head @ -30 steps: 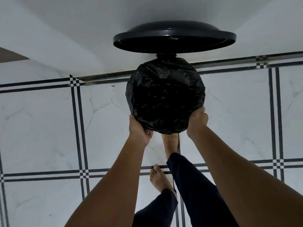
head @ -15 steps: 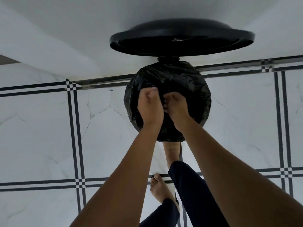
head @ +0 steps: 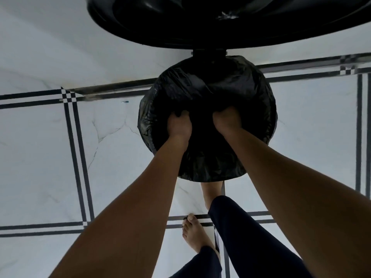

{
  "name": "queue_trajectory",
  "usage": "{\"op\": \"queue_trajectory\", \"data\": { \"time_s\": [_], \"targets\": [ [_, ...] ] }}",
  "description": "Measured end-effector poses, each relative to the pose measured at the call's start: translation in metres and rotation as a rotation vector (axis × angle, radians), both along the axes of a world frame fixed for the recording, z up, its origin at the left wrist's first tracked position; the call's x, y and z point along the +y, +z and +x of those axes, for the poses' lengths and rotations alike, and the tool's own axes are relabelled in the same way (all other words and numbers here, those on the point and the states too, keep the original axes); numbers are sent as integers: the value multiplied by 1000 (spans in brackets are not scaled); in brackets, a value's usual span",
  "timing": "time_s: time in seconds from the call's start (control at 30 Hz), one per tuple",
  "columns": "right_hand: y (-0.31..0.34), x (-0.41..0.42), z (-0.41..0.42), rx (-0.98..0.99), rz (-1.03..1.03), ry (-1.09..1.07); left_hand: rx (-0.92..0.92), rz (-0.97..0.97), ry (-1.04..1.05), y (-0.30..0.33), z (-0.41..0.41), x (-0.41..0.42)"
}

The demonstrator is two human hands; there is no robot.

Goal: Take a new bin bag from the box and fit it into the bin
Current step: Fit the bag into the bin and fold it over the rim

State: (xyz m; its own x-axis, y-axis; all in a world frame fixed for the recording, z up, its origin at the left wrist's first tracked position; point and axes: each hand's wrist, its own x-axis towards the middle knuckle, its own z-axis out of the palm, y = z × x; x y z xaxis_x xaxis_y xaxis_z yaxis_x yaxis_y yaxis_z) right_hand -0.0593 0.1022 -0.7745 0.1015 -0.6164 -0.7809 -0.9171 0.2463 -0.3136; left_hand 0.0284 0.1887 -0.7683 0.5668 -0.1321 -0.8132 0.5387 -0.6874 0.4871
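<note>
Head view: both hands down inside bin bag (head: 249, 101). Left hand (head: 178, 125) gripping bunched film; right hand (head: 225, 119) fingertips buried, grasp unclear. Bag draped over bin rim (head: 145, 125), lid (head: 220, 21) open; likely seating liner downward.

The fingers of both hands are out of sight: the left hand (head: 179, 125) and the right hand (head: 226, 121) are sunk into the bag (head: 208, 93), so their grip cannot be judged. The bin itself is wholly covered by the black bag. The raised lid (head: 230, 21) is cut off by the top edge. The right foot (head: 211, 192) is partly hidden behind the bin and a trouser leg (head: 255, 239). Both forearms run off the bottom edge. A small blue speck (head: 124, 101) on the floor is too small to identify.
</note>
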Motion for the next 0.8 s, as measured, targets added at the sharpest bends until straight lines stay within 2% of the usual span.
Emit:
{"op": "queue_trajectory", "data": {
  "time_s": [0.1,0.17,0.27,0.33,0.43,0.57,0.67,0.8],
  "targets": [
    [6,2,-1,4,-117,291,-241,50,-287,14,-9,9],
    [4,4,-3,70,2,470,-307,95,-658,13,-18,15],
    [1,3,-9,227,192,659,-200,414,-1314,16,-27,19],
    [2,1,-8,261,237,747,-111,559,-1537,13,-26,19],
    [3,-3,-3,256,232,747,-135,581,-1611,17,-25,13],
    [7,-8,5,132,242,603,-249,440,-1417,27,-20,1],
    [9,-16,9,-10,272,366,-258,409,-1344,25,-16,-2],
    [5,-29,18,-163,268,-20,-115,546,-1502,11,-16,10]
  ]
}}
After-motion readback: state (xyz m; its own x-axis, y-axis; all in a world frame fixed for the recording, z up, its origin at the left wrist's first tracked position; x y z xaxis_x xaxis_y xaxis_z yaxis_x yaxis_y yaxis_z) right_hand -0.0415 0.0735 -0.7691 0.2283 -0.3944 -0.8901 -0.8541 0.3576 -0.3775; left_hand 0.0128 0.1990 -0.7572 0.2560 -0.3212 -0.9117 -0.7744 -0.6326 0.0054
